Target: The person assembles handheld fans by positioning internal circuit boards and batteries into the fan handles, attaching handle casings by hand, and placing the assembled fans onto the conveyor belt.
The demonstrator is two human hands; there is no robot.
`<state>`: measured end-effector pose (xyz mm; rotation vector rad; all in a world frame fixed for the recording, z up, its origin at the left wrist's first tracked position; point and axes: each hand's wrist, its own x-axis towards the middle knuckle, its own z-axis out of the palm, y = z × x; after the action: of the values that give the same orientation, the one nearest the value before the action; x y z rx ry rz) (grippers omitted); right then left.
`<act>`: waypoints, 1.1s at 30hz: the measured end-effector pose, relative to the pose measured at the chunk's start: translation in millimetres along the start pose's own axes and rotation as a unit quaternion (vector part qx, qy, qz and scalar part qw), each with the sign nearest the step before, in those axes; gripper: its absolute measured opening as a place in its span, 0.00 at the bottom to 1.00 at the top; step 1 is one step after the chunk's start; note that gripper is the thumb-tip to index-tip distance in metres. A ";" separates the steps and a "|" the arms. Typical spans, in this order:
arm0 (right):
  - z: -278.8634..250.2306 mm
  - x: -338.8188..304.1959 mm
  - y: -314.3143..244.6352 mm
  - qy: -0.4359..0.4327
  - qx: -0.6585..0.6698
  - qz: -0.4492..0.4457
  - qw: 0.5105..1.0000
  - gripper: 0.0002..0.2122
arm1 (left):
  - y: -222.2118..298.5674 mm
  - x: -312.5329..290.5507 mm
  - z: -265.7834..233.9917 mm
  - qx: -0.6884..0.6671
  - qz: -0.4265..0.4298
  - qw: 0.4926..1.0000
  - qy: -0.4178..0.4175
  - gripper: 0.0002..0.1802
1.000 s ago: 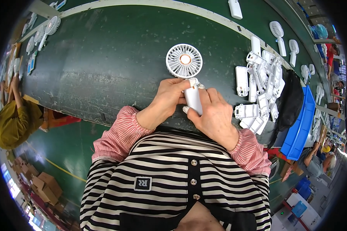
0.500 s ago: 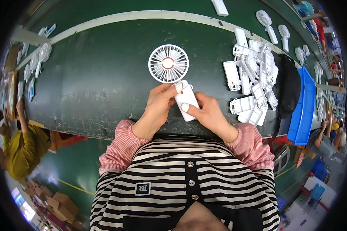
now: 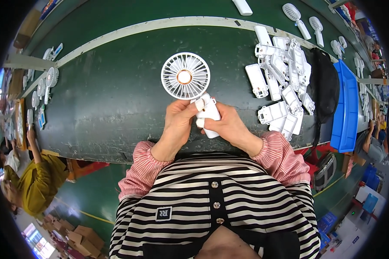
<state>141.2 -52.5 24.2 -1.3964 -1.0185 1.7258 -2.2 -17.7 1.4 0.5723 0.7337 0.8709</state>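
Note:
Between my two hands is a white handheld fan (image 3: 185,76), its round grille with a copper-coloured ring tilted away from me. My left hand (image 3: 179,121) grips the neck and upper handle, its thumb on the handle's top edge. Wrapped round the lower handle, my right hand (image 3: 229,125) presses its thumb across the front. Both thumbs wear white covers. The fingers behind the handle are partly hidden. To the right of my hands, several white plastic handle shells (image 3: 272,112) lie in a loose pile.
Dark green matting covers the bench (image 3: 108,99). Right of the pile lie a black bag (image 3: 325,86) and a blue bin (image 3: 345,108). More white fans (image 3: 292,13) lie beyond the pale strip (image 3: 177,21). At the left, a person in a mustard top (image 3: 43,183) works.
The fan head appears slightly larger and a little further left. My right thumb has shifted up and left across the handle. The whole view has turned slightly.

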 end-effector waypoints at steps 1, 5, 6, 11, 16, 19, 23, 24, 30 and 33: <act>-0.2 0.9 0.9 -0.001 0.001 -0.001 1.000 0.12 | 1.0 1.1 0.6 0.005 0.000 1.000 -0.011 0.19; -1.9 2.8 6.3 0.043 -0.049 -0.030 0.997 0.12 | 2.0 1.6 4.1 0.047 0.013 0.998 -0.046 0.22; -2.0 3.3 6.1 0.050 -0.028 -0.024 0.998 0.11 | 1.9 2.3 4.4 0.043 0.011 0.998 -0.045 0.22; 1.2 6.3 -5.9 0.027 0.017 0.000 0.999 0.12 | -1.6 4.2 3.6 0.041 0.023 0.999 -0.009 0.21; 4.4 22.3 -10.1 -0.033 0.127 0.008 0.991 0.12 | 11.4 11.7 3.5 0.018 0.015 0.999 0.035 0.18; -1.8 53.4 5.5 -0.032 0.156 -0.054 0.986 0.12 | 27.4 30.7 -13.6 0.003 0.035 0.999 0.015 0.16; -0.7 92.8 8.2 0.180 -0.017 -0.228 0.957 0.11 | 61.3 66.1 -19.0 0.133 0.056 0.985 0.093 0.15; -0.3 101.1 12.7 0.226 -0.126 -0.283 0.924 0.09 | 67.5 78.1 -23.4 0.161 0.073 0.980 0.090 0.14; 0.6 105.7 11.8 0.255 -0.223 -0.363 0.868 0.08 | 99.8 168.0 -44.8 0.301 0.127 0.929 0.177 0.17; 4.4 110.5 15.6 0.239 -0.175 -0.382 0.876 0.08 | 120.3 227.4 -69.4 0.460 0.275 0.812 0.231 0.20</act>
<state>115.6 36.4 -38.3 -1.2750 -1.3781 0.5999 -13.2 246.4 -32.4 1.5293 1.5034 1.1843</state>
